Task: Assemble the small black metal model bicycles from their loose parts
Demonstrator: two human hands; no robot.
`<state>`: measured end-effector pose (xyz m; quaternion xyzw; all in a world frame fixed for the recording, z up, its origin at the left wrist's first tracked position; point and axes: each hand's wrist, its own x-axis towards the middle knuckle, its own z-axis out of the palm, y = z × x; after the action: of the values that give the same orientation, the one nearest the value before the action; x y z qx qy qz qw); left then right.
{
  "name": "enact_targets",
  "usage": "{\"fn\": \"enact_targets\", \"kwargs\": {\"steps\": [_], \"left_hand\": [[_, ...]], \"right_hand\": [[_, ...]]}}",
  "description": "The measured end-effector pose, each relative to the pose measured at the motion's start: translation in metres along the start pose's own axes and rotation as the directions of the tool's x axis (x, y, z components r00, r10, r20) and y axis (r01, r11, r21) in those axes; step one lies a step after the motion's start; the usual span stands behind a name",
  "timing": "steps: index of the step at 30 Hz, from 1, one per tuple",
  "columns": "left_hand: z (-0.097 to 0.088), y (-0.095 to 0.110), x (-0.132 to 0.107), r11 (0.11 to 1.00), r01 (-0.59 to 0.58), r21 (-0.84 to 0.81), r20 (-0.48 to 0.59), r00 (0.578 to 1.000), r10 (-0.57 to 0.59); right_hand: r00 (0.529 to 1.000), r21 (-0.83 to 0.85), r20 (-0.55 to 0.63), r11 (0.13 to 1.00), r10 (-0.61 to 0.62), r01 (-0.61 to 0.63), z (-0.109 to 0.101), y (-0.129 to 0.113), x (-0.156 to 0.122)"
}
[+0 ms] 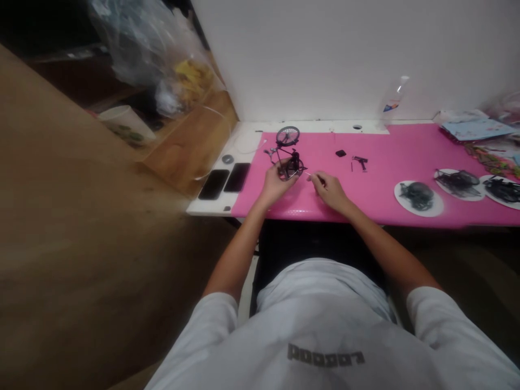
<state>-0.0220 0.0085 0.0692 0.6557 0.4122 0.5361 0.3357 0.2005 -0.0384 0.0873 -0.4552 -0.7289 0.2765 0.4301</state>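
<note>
A small black model bicycle [287, 150] lies along the left part of the pink table cover, one spoked wheel toward the wall. My left hand [277, 181] is closed around its near end, by the other wheel. Just right of it, my right hand [328, 188] pinches a thin, light-coloured rod [309, 175], perhaps a small tool, its tip pointing at the near wheel. Whether the tip touches the bicycle I cannot tell. Beyond my right hand lie a small black piece [340, 153] and a few black parts [359, 161].
Two dark phones [237, 177] and a grey ring [227, 158] lie at the table's left end. White plates [436, 207] of black parts stand at the right. A clear bottle [395, 96] is by the wall. Plastic bags [154, 51] hang at upper left, near a wooden box [190, 143].
</note>
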Motion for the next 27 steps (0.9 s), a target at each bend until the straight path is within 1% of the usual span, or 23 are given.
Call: {"fn": "enact_targets", "kwargs": {"steps": [3,6,9,12,16,18,20,23,25,27], "left_hand": [[-0.011,0.002,0.002,0.999,0.026,-0.041,0.022,0.999,-0.026],[-0.018,0.006,0.002,0.995,0.073,-0.074,0.069,0.995,-0.068],[-0.02,0.01,0.001,0.991,0.094,-0.091,0.1,0.991,-0.085],[-0.019,0.012,0.001,0.986,0.096,-0.138,0.12,0.99,-0.08],[-0.016,0.012,0.001,0.978,0.117,-0.173,0.16,0.983,-0.089],[-0.016,0.013,0.0,0.976,0.129,-0.174,0.183,0.978,-0.096],[-0.016,0.014,-0.001,0.981,0.117,-0.156,0.197,0.977,-0.085],[-0.016,0.016,-0.003,0.991,0.075,-0.111,0.221,0.974,-0.049],[-0.014,0.017,-0.004,0.993,0.062,-0.098,0.254,0.966,-0.035],[-0.012,0.018,-0.006,0.993,0.064,-0.097,0.293,0.956,-0.033]], "right_hand": [[0.995,-0.043,-0.085,0.998,-0.045,0.041,-0.002,0.006,0.002],[0.989,-0.072,-0.145,0.997,-0.036,0.025,-0.002,0.018,0.005],[0.99,-0.12,-0.139,0.993,-0.022,0.005,-0.006,0.03,0.008],[0.991,-0.188,-0.132,0.982,-0.031,0.005,-0.015,0.039,0.011],[0.986,-0.218,-0.168,0.975,0.001,-0.038,-0.029,0.047,0.015],[0.981,-0.197,-0.19,0.978,0.039,-0.076,-0.034,0.05,0.017],[0.975,-0.148,-0.211,0.984,0.069,-0.101,-0.037,0.051,0.02],[0.969,-0.023,-0.233,0.995,0.084,-0.092,-0.038,0.054,0.026],[0.968,0.056,-0.229,0.994,0.101,-0.09,-0.037,0.057,0.029],[0.97,0.102,-0.2,0.987,0.141,-0.122,-0.037,0.059,0.031]]}}
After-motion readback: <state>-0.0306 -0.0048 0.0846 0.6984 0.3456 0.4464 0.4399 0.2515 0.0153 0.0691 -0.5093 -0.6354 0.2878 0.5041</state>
